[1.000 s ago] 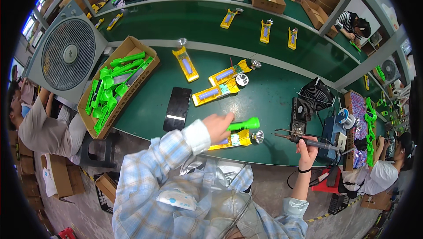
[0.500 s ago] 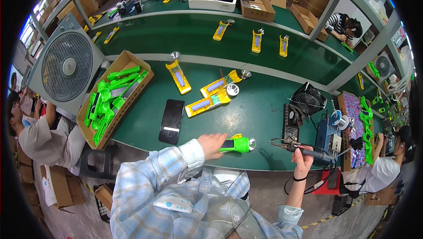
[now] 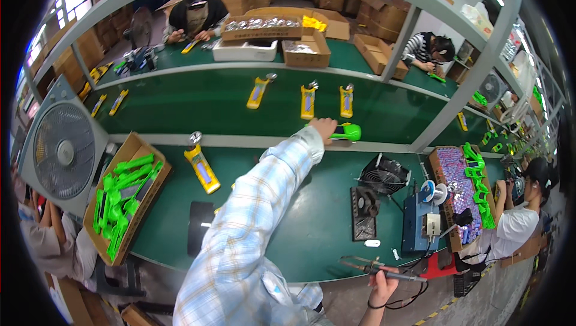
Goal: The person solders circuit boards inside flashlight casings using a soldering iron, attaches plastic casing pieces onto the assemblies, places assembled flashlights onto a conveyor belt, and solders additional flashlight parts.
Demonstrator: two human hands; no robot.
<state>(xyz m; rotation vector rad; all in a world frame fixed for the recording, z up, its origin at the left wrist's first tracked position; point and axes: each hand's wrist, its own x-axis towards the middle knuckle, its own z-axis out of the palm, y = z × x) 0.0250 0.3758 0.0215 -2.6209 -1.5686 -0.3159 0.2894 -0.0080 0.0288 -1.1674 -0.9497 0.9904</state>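
Observation:
My left arm reaches out across the bench to the green belt (image 3: 228, 123). At its near edge, my left hand (image 3: 324, 128) is closed on the near end of a green flashlight (image 3: 348, 132). Low at the right, my right hand (image 3: 382, 287) grips a soldering iron (image 3: 396, 274), its thin tip end pointing left, over the bench's front edge. A yellow flashlight half (image 3: 203, 169) with its reflector lies on the bench left of my sleeve. My forearm partly covers a black phone (image 3: 198, 227) and hides most of what lies behind it.
Farther along the belt lie yellow flashlight halves (image 3: 308, 102). At left stand a box fan (image 3: 63, 152) and a carton (image 3: 157, 191) of green shells. A small black fan (image 3: 384, 175), soldering station (image 3: 417, 221) and solder spool (image 3: 440, 194) occupy the right. Co-workers sit around.
My left hand has carried the green flashlight from the bench's front forward to the belt. The soldering iron in my right hand sits lower in view. The view has shifted.

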